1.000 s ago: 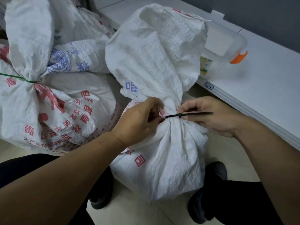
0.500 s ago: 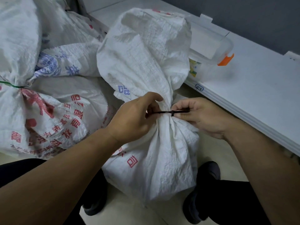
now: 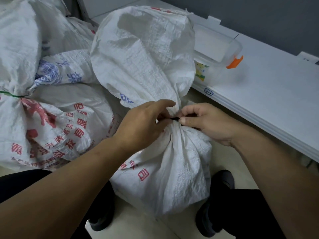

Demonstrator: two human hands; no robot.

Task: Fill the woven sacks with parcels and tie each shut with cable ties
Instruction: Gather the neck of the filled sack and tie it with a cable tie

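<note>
Two hands meet at the neck of a white woven sack (image 3: 151,80) that stands on the floor between the person's shoes. The sack is crinkled, with red print low on its belly and a scrap of blue print just above the neck; its gathered top flares wide and slumps open above the cinch. A black tie (image 3: 174,118) circles the neck, and only a short dark piece of it shows between the fingers. The right hand (image 3: 205,123) pinches the tie with thumb and curled fingers. The left hand (image 3: 145,125) lies against the neck from the other side; its forefinger reaches over the cloth, but its fingertips are hidden behind the knuckles, so I cannot tell what they grip. Left of the sack lies a second sack (image 3: 51,128), red-printed, closed with a green tie (image 3: 12,95) and cut off by the frame edge. Right of the sack a white table (image 3: 276,94) carries a clear box (image 3: 219,54) with an orange clip, partly hidden behind the sack's top.
</note>
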